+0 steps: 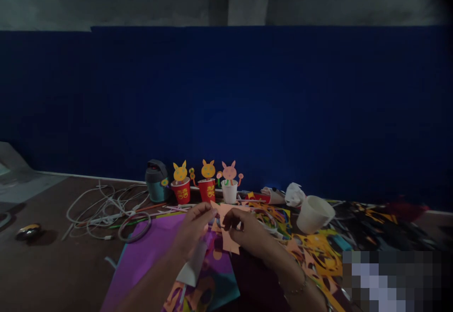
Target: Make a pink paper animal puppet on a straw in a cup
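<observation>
A piece of peach paper is between my two hands. My left hand pinches its upper left edge, with thumb and fingers together. My right hand is curled at the paper's upper part, fingers bent; a small dark thing shows near its fingertips, too small to name. Below the hands, purple paper lies over teal paper. Under my left wrist a white paper cup lies tilted, partly hidden. Peach cut scraps are at the bottom.
Two red cups and a white cup with paper cat heads stand at the back, beside a teal-black container. White cables and a mouse are left; a white mug-like container, crumpled paper and yellow scraps right.
</observation>
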Demonstrator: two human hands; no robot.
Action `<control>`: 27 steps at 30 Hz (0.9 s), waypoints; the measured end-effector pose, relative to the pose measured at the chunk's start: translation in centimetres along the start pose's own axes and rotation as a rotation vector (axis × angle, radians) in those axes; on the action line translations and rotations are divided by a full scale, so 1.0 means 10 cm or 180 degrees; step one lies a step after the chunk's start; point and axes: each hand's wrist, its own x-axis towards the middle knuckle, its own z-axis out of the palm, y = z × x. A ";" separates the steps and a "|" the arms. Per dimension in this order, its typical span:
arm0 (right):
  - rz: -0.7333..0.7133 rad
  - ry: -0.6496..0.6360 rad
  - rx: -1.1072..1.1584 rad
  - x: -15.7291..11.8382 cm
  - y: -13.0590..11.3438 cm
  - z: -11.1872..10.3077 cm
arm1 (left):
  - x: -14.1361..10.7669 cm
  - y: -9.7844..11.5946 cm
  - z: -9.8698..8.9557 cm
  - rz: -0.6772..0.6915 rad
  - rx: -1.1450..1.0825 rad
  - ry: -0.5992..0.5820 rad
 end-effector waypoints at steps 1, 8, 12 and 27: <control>0.0040 -0.0075 0.0116 0.00 0.00 0.00 | 0.00 0.00 0.00 -0.0024 0.0026 -0.0005; 0.0310 0.0336 0.1345 0.07 0.04 0.03 | -0.01 0.00 0.03 -0.0273 -0.0396 -0.0260; -0.0067 0.0284 0.1344 0.05 0.03 0.01 | -0.02 -0.01 0.04 -0.0566 -0.0647 -0.0505; -0.0161 0.0282 -0.0083 -0.01 -0.12 -0.16 | -0.01 0.05 0.06 -0.0036 0.0543 0.0137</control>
